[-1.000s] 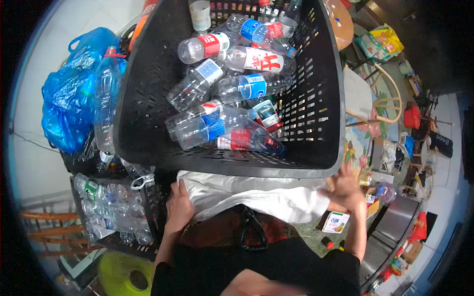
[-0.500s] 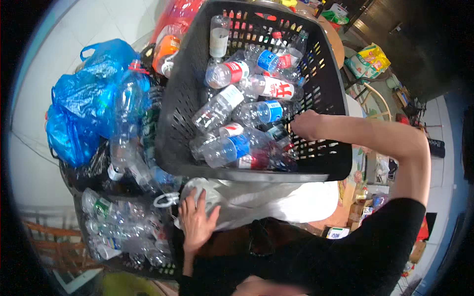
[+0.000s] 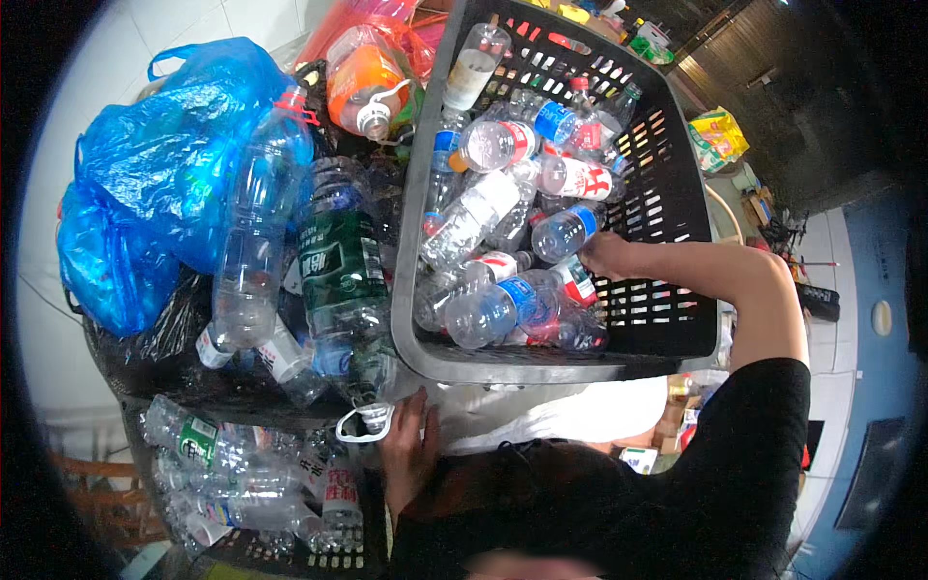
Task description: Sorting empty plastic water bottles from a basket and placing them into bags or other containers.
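Observation:
A black slatted plastic basket (image 3: pixel 561 369) full of empty plastic bottles stands before me, tilted in view. My right hand (image 3: pixel 607 257) reaches into its right side with fingers curled round a bottle with a red and green label (image 3: pixel 578 282); the fingertips are mostly hidden. Just above that hand lies a clear bottle with a blue label (image 3: pixel 565 234). Below the basket's front rim, my left hand (image 3: pixel 410 440) is open with its fingers extended, against white sheeting (image 3: pixel 541 411). Close beside it is the white ring handle (image 3: pixel 363 425) of a large bottle with a dark green label (image 3: pixel 338 256).
On the left are a bulging blue plastic bag (image 3: pixel 164 164), a tall clear bottle (image 3: pixel 251 242) and an orange-labelled jug (image 3: pixel 365 87). A second black basket (image 3: pixel 333 559) of bottles sits at the lower left. Far right, a yellow and green bag (image 3: pixel 717 140) stands by the floor clutter.
The basket now sits further right in view, showing more of the large green-labelled bottle. My left hand's fingers are less spread. By my right hand, the red and green label shows more.

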The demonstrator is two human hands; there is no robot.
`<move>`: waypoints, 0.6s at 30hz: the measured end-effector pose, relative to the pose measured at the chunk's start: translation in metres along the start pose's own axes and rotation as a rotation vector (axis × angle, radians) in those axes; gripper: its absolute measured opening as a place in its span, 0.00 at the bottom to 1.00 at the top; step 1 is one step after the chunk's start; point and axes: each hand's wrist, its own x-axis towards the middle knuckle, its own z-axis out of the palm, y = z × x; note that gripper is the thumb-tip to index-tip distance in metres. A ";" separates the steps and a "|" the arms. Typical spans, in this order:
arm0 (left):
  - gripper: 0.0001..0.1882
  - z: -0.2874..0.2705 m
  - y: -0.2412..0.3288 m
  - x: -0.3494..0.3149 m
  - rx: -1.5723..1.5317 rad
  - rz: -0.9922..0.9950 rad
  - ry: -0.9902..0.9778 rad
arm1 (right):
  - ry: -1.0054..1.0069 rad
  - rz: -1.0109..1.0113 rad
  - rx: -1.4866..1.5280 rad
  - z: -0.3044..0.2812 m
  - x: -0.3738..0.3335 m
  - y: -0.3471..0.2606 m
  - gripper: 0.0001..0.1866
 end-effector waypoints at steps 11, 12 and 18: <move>0.16 0.006 -0.010 -0.002 0.013 0.146 0.014 | 0.045 0.020 0.045 -0.030 -0.021 -0.016 0.21; 0.16 0.007 -0.009 -0.001 0.015 0.155 0.008 | -0.105 -0.011 -0.040 -0.048 -0.033 -0.023 0.21; 0.14 0.006 -0.008 -0.009 0.065 0.065 -0.006 | -0.200 0.187 -0.005 -0.177 -0.071 -0.014 0.25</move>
